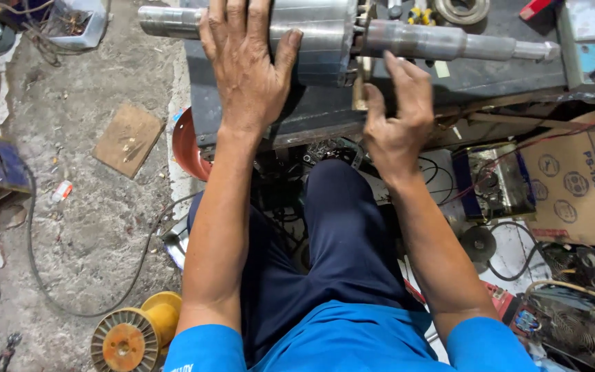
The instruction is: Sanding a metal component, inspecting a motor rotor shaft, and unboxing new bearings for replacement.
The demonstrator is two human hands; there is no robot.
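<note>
The large cylindrical steel motor rotor lies horizontally across the dark, scuffed metal workbench in front of me. Its middle section is a broad drum of smooth, bright laminated steel; a narrower polished shaft projects from each end, the right one stepping down in diameter toward its tip.

My left hand rests flat on top of the drum, palm down, fingers spread and extended over the curved surface toward the left shaft. It is pressing, not clenched around anything.

My right hand sits just right of the drum, below the right shaft. Its fingers are curled around a flat, dull brass-coloured metal piece standing upright against the end face of the drum. The thumb lies along the piece's lower edge. The rotor is therefore under my left palm and directly above and left of my right hand.

Surroundings:
- A red rounded bowl sits below the bench's left edge.
- A yellow plastic wire spool with ridged flanges lies on the rough, dusty concrete floor.
- A flat square of brown board lies on the floor, well apart from the bench.
- A brown corrugated cardboard box stands to the right.
- A thin dark cable curves across the floor.
</note>
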